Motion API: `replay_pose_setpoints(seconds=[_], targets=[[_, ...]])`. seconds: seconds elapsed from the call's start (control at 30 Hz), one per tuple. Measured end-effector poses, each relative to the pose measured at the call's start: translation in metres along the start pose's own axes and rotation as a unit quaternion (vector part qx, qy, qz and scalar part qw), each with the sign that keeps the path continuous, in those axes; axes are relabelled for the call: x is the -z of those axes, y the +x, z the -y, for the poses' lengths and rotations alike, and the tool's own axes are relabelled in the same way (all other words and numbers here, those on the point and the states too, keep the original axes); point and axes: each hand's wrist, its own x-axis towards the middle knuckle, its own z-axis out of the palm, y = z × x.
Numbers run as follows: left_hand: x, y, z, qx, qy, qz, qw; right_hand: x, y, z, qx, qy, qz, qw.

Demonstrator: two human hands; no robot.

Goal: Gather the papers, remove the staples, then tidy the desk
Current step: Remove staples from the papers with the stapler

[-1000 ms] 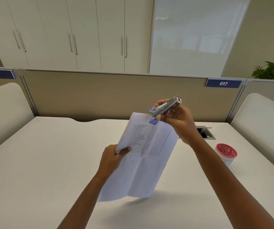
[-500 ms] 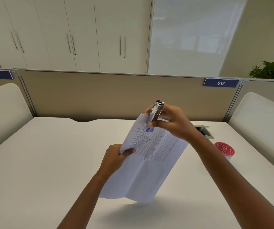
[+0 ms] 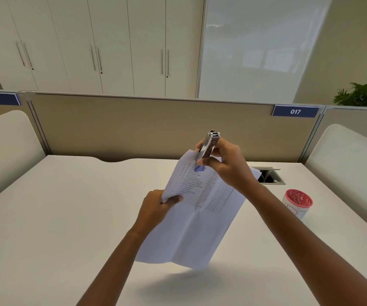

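Papers [image 3: 200,217]: held up above the desk [image 3: 56,217], printed table facing the camera, lower edge hanging free.
Left hand [image 3: 156,208]: pinched shut on the papers' left edge.
Right hand [image 3: 226,164]: closed around a silver staple remover [image 3: 210,144], its lower tip at the papers' top corner.
Red-lidded cup [image 3: 297,202]: stood on the desk, right of the papers, well apart.

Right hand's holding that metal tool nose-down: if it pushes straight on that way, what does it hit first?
The papers: the tool in the right hand already sits at their top corner. Contact itself is hidden by the fingers.
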Motion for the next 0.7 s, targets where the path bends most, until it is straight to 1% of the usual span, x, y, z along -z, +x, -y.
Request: replay_pose_setpoints(seconds=[0.17,0.27,0.4,0.43,0.47,0.53,0.57,0.6,0.63,0.7], targets=[[-0.003,-0.001,0.001,0.000,-0.003,0.006,1.000,-0.001,-0.002,-0.004,-0.008,0.000,-0.011,1.000],[-0.006,-0.001,0.002,0.001,-0.005,0.015,1.000,0.001,-0.004,-0.009,-0.014,0.022,-0.023,0.999],[-0.005,0.002,0.002,0.003,-0.021,0.005,1.000,0.005,-0.004,-0.013,-0.001,0.042,0.004,0.999],[-0.004,0.003,0.003,0.006,-0.023,0.002,1.000,0.006,-0.005,-0.013,0.005,0.062,-0.009,0.998],[-0.003,0.003,0.004,0.008,-0.022,-0.004,1.000,0.008,-0.007,-0.011,0.008,0.106,-0.034,0.994],[0.001,0.003,0.008,0.024,-0.021,-0.018,0.999,0.015,-0.010,-0.010,-0.005,0.214,-0.100,0.972],[0.002,0.002,0.010,0.038,-0.027,-0.022,0.999,0.020,-0.012,-0.012,-0.022,0.233,-0.130,0.963],[0.004,0.002,0.012,0.050,-0.037,-0.026,0.998,0.025,-0.015,-0.016,-0.047,0.216,-0.153,0.963],[0.005,0.000,0.014,0.065,-0.053,-0.027,0.996,0.029,-0.020,-0.025,-0.079,0.170,-0.165,0.968],[0.008,-0.001,0.015,0.085,-0.090,-0.037,0.992,0.033,-0.033,-0.050,-0.157,0.052,-0.163,0.973]])
